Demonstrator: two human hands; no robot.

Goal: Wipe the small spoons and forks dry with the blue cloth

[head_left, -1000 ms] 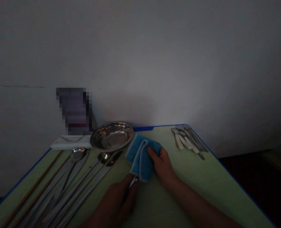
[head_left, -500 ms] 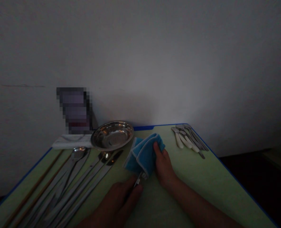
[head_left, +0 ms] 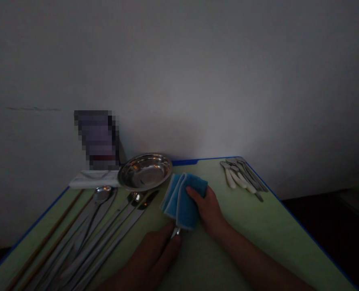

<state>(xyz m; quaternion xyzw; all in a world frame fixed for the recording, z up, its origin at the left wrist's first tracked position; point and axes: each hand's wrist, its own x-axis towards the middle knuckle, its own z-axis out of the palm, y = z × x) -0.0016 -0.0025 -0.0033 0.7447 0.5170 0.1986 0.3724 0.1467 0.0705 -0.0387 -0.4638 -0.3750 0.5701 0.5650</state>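
— Take the cloth as the clock's centre, with the pale, plain wall [head_left: 197, 81] at twelve. What do you see?

— I see the folded blue fabric cloth with a pale border [head_left: 187, 204] between the two hands, over the pale green tabletop with a blue edge [head_left: 258, 238]. At seven, a narrow piece of shiny metal cutlery [head_left: 176, 232] pokes out from under it.

— Which sort?

— I can't tell; cloth and fingers hide most of it.

— How would you handle this well?

— I judge it a rubbing hold. I'd brace the metal firmly at seven, wrap the cloth over both faces and stroke along its length with light pressure, minding any point hidden in the folds. I'd stay clear of the round, shallow stainless-steel bowl [head_left: 144, 182] at ten and the long silver-coloured metal knife [head_left: 128, 225] between eight and nine.

— And the hands?

— The left hand [head_left: 152, 250], between seven and eight, is curled in, thumb and fingers pinching the metal. The right hand [head_left: 208, 210], at three, is half curled on the cloth, thumb lying across it; its other fingers are mostly out of sight, so I can't say how tightly they press.
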